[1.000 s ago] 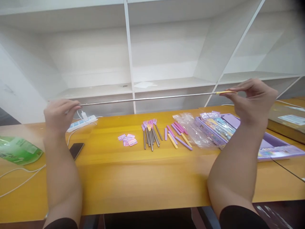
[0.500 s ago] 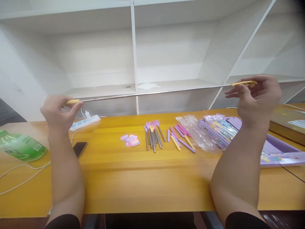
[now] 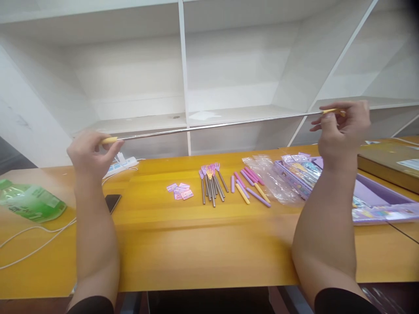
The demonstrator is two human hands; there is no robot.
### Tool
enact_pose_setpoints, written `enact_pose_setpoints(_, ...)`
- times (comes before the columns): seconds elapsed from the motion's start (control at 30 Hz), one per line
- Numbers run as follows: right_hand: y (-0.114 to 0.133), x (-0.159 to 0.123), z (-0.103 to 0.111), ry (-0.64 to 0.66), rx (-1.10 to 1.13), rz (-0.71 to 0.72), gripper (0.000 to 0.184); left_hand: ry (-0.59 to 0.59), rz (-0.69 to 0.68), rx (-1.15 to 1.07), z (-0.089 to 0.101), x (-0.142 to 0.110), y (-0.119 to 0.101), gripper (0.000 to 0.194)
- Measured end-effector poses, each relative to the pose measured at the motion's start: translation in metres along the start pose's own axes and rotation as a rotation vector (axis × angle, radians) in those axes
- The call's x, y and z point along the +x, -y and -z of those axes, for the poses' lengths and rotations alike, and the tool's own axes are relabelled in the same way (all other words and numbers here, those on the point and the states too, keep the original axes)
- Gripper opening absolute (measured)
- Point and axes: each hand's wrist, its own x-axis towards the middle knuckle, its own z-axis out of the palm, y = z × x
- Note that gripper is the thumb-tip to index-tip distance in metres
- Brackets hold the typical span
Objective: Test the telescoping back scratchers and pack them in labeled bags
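I hold a long thin telescopic metal rod stretched level above the wooden table. My left hand pinches its yellow left end. My right hand pinches the yellow grip at its right end, a little higher. Below, on the table, lie a bunch of collapsed metal rods with small purple and pink hand-shaped tips, several loose pink, purple and yellow sleeves, and small pink labels.
White shelving stands behind the table. A green pouch, a phone, a power strip and white cables lie at the left. Clear plastic bags, a purple box and a cardboard box lie at the right.
The rod has grown longer as my hands drew apart. A yellow end now shows in my left hand, and my right hand has moved up and to the right.
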Motion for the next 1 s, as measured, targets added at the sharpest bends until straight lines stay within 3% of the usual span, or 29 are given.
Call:
enact_pose_setpoints(0.2, 0.003, 0.001, -0.008, -0.054, -0.009, 0.005, 0.029, -0.055, -0.044, 0.03, -0.001, 0.002, 0.013, 0.06)
enact_pose_setpoints(0.4, 0.003, 0.005, -0.006, -0.07, -0.029, -0.046, 0.033, -0.057, -0.068, 0.037, 0.001, 0.002, 0.003, 0.06)
enact_pose_setpoints(0.63, 0.003, 0.01, 0.002, -0.09, 0.03, -0.028, 0.038, -0.089, -0.126, 0.018, 0.022, 0.002, -0.007, 0.052)
enact_pose_setpoints(0.8, 0.016, 0.003, 0.0, -0.105, 0.169, 0.022, 0.04, -0.114, -0.18, -0.005, 0.035, 0.003, -0.007, 0.044)
enact_pose_setpoints(1.0, 0.026, 0.004, -0.004, -0.065, 0.191, -0.105, 0.031, -0.081, -0.127, 0.025, 0.04, 0.0, -0.008, 0.047)
